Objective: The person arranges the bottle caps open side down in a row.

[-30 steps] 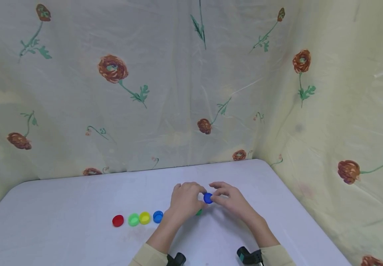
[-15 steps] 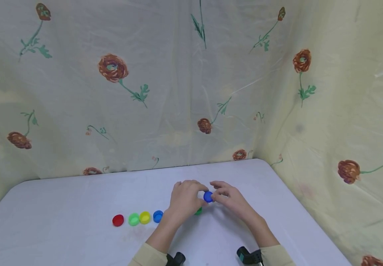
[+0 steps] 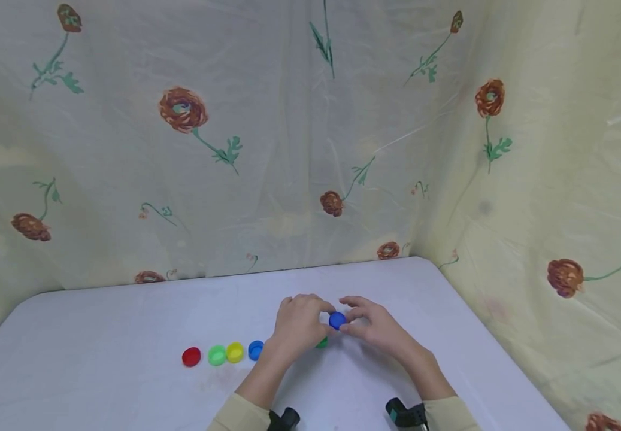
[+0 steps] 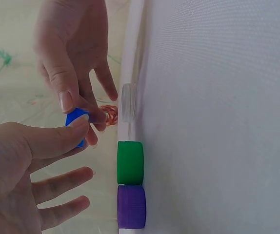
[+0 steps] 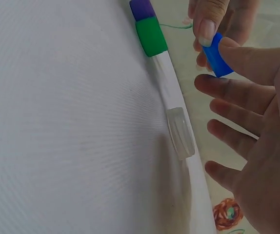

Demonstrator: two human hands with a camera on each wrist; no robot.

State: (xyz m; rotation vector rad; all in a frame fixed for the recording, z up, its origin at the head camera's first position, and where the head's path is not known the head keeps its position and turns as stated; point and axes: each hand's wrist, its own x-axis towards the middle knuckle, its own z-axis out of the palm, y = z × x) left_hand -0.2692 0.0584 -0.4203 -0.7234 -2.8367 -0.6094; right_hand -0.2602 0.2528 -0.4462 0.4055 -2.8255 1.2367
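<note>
Both hands meet over the white table (image 3: 100, 335) and pinch one dark blue cap (image 3: 337, 320) between them, held a little above the surface. My left hand (image 3: 318, 320) has its thumb on the cap (image 4: 76, 127), with its other fingers spread below. My right hand (image 3: 352, 321) grips it from the other side with thumb and fingertips (image 5: 217, 54). Beneath the hands, a green cap (image 4: 130, 162), a purple cap (image 4: 131, 206) and a clear cap (image 4: 127, 102) stand on the table. The head view shows only an edge of the green cap (image 3: 321, 343).
To the left of my hands lies a row of caps: red (image 3: 191, 357), light green (image 3: 216, 355), yellow (image 3: 235, 352) and blue (image 3: 256, 350). Flowered cloth (image 3: 288, 149) hangs behind the table and along its right side. The table's far edge runs close behind the hands.
Both hands stay together on the dark blue cap, shifting only slightly. The caps on the table have not moved.
</note>
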